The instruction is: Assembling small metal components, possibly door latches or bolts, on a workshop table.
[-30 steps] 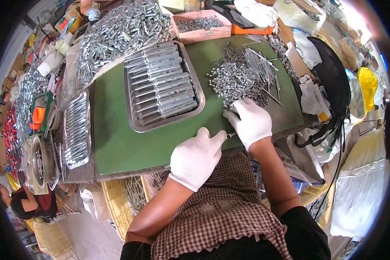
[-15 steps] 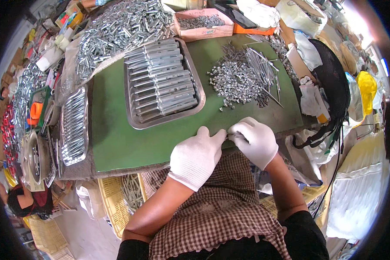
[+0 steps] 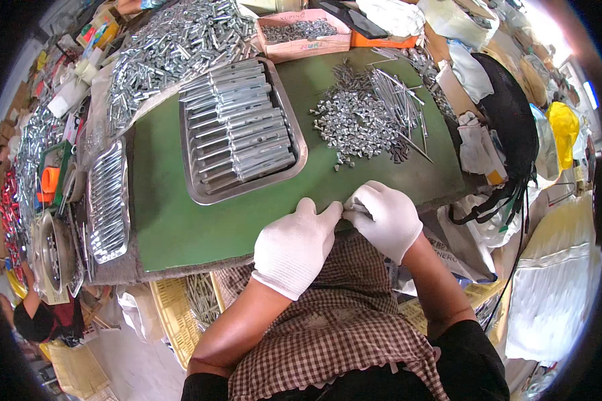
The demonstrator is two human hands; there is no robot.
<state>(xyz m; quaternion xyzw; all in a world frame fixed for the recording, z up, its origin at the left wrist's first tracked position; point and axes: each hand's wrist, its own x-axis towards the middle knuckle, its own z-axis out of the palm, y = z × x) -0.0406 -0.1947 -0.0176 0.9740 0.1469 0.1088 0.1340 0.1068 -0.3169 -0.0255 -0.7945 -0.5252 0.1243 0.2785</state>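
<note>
Right fingers [image 3: 369, 196], earlier at the metal pile [image 3: 356, 125], meet left fingers [image 3: 329, 215], both apparently pinching a small part [image 3: 358, 209].

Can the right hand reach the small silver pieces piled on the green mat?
Probably yes: the right hand sits close to the small silver pieces, with only green mat visible between, though it may be holding something.

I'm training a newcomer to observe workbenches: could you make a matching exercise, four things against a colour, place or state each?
1. Left hand
2. Big tray
3. Box
4. Apron

A. Pink
B. Checked
C. On the green mat, bearing metal tubes
D. White-gloved

Pairs: 1-D, 2-C, 3-A, 4-B
</note>
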